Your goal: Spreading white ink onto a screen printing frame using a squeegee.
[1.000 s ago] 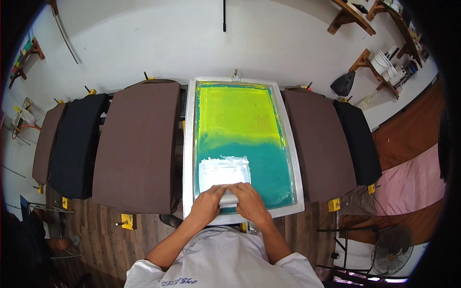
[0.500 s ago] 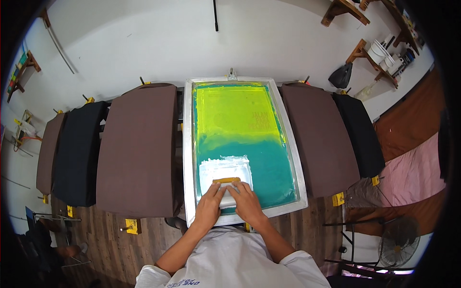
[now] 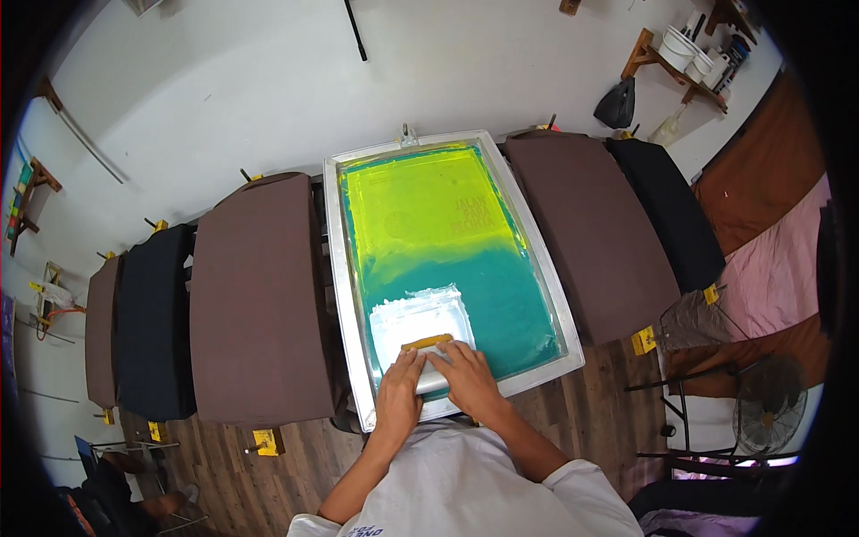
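Observation:
A screen-printing screen (image 3: 512, 309) in a silver metal frame (image 3: 565, 333) lies in front of me. Its mesh is yellow-green at the far half and teal at the near half. A rectangle of white ink (image 3: 419, 313) covers part of the near half, left of centre. At that patch's near end is a squeegee (image 3: 428, 342) with a yellow strip and a grey body. My left hand (image 3: 399, 394) and my right hand (image 3: 469, 380) are closed on it side by side, thumbs towards each other. The squeegee's lower edge is hidden.
Brown fabric-covered boards (image 3: 255, 309) and black ones (image 3: 154, 327) flank the screen, with yellow blocks (image 3: 267, 442) at their near ends. A standing fan (image 3: 768, 416) is at the lower right. Another person's leg (image 3: 165, 503) shows at the lower left. A shelf (image 3: 684, 76) holds white tubs.
The whole view has turned slightly, so the screen appears tilted and shifted. Both hands keep hold of the squeegee, with little visible movement across the screen.

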`<state>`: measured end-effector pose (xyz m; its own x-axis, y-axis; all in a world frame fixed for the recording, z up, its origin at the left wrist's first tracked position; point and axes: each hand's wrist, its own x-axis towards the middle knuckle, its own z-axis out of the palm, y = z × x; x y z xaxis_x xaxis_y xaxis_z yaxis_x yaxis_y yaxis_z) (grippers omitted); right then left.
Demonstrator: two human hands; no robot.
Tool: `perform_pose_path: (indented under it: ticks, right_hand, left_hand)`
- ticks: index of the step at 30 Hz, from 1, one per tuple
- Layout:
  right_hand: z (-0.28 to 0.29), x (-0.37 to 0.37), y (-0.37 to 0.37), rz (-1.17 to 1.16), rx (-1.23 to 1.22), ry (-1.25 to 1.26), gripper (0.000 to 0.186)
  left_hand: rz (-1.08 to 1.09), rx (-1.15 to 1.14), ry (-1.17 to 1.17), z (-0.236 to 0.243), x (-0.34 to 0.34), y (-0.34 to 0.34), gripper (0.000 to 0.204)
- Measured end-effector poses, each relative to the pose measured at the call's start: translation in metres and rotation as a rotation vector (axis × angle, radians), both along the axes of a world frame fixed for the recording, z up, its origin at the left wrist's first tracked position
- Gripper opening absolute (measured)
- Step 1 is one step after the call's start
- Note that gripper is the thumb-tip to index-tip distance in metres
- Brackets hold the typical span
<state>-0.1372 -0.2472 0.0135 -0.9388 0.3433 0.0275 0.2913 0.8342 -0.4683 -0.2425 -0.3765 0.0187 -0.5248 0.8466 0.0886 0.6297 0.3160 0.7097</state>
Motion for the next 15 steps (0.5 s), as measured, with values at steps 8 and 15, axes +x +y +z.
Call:
perform_pose_path:
  ticks: [8,15]
  right_hand:
    - [0.0,0.004,-0.006,-0.024,0.003,0.005,0.064]
    - [0.009,0.011,-0.008,0.011,-0.015,-0.029,0.066]
  left_hand:
    - [-0.006,-0.012,-0.002,0.007,0.002,-0.004,0.069]
    - [-0.003,0.026,0.005,0.014,0.007,-0.008,0.068]
